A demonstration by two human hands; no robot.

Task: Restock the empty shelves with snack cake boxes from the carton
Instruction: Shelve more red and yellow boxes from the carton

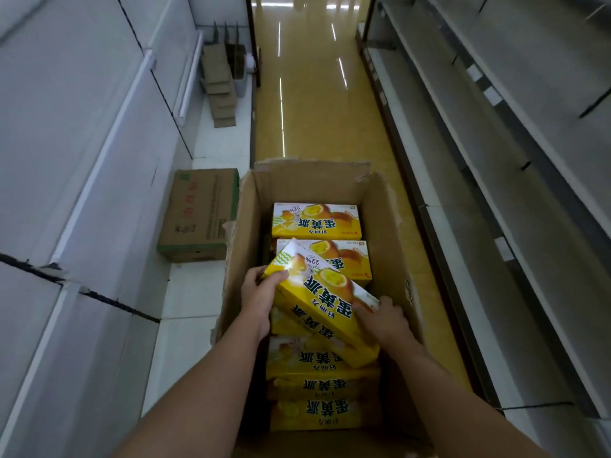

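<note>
An open brown carton (380, 226) stands on the aisle floor below me, holding several yellow snack cake boxes. One yellow box (317, 292) is tilted up above the others. My left hand (259, 295) grips its far left end, thumb on top. My right hand (383, 320) holds its near right corner. Two more boxes (315, 219) lie flat at the carton's far end, and others are stacked under my hands. White bare shelves (99, 160) run along the left, grey bare shelves (496, 160) along the right.
A closed brown carton (198, 216) sits on the bottom left shelf beside the open one. Flattened cardboard pieces (220, 87) lie farther back on the left. A glossy yellow floor (314, 94) runs down the aisle ahead.
</note>
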